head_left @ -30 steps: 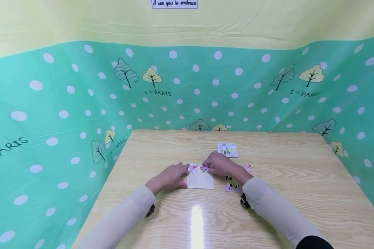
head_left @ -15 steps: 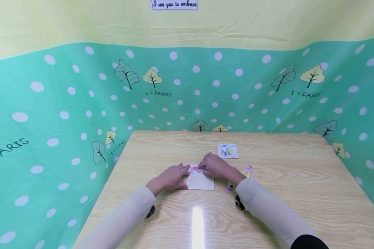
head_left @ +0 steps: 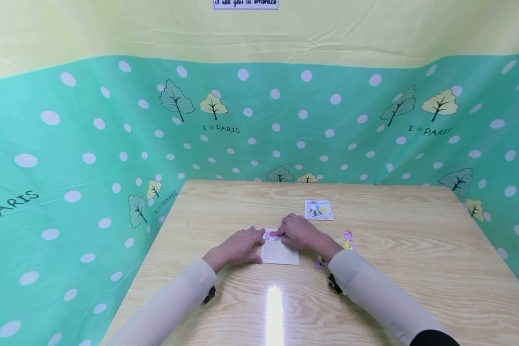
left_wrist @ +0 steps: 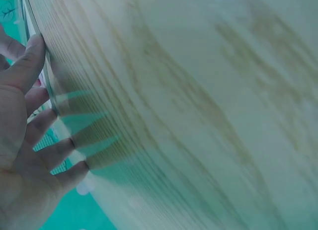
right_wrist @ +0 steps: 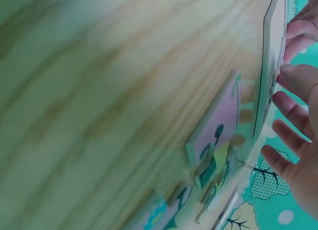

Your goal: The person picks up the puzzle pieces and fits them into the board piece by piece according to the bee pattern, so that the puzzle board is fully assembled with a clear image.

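A pale square puzzle board (head_left: 281, 254) lies on the wooden table. Pink pieces (head_left: 272, 235) fill its upper left part. My left hand (head_left: 237, 247) rests along the board's left edge, thumb near the lower left corner and fingertips near the upper left. In the left wrist view its fingers (left_wrist: 54, 153) look spread and fairly straight. My right hand (head_left: 302, 232) holds a puzzle piece down at the board's top edge, with thumb and index fingertips on it. That piece is mostly hidden by the fingers. Loose puzzle pieces (right_wrist: 216, 125) lie beside the board, below the right hand.
A square card with a bee picture (head_left: 318, 210) lies behind the right hand. More loose pieces (head_left: 348, 235) sit right of the right wrist, some hidden by the forearm. Green dotted cloth (head_left: 298, 129) hangs around the table's back and sides.
My right hand has moved left with the piece, bringing it against the piece at the board's upper left, and then stays there. My left hand keeps its place.
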Demonstrator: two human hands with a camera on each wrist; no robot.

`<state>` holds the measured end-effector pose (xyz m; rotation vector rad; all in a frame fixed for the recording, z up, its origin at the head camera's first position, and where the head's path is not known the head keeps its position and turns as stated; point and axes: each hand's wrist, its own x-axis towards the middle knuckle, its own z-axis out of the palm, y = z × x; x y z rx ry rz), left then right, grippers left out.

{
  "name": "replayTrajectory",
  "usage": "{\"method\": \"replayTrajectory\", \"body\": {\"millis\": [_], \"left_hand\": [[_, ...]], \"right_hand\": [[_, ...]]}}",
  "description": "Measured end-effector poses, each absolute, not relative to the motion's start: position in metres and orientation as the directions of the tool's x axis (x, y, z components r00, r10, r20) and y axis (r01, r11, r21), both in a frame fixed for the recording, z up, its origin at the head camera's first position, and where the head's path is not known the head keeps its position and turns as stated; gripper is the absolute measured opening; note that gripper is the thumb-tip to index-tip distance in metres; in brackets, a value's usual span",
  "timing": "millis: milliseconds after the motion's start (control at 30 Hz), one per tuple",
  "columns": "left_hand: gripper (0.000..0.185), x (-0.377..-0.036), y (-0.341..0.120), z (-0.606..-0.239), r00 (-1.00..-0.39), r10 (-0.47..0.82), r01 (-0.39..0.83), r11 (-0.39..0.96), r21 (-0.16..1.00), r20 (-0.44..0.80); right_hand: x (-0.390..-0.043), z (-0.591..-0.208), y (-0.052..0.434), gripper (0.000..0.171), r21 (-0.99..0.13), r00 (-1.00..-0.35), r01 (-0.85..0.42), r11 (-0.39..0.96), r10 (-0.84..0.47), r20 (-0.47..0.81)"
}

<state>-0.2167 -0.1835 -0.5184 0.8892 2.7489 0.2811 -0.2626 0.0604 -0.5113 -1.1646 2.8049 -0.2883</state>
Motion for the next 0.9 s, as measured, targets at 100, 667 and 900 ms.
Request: {"method": "replayTrajectory", "body": {"millis": [100, 667, 900], "left_hand": [[0.064, -0.216, -0.183, -0.519, -0.787, 0.592, 0.543, 0.799, 0.26, -0.176], [0.065, -0.218, -0.179, -0.515, -0.779, 0.599, 0.554, 0.796, 0.246, -0.185], [0.065, -0.216, -0.182, -0.518, -0.789, 0.586, 0.541, 0.805, 0.243, -0.185]], "right_hand": [[-0.262, -0.509, 0.063, 0.028, -0.238, -0.693, -0.698, 0.676, -0.72, -0.011], [-0.27, -0.493, 0.125, 0.028, -0.34, -0.749, -0.635, 0.694, -0.661, 0.048], [-0.269, -0.496, 0.146, 0.027, -0.339, -0.764, -0.618, 0.71, -0.643, 0.047]]}}
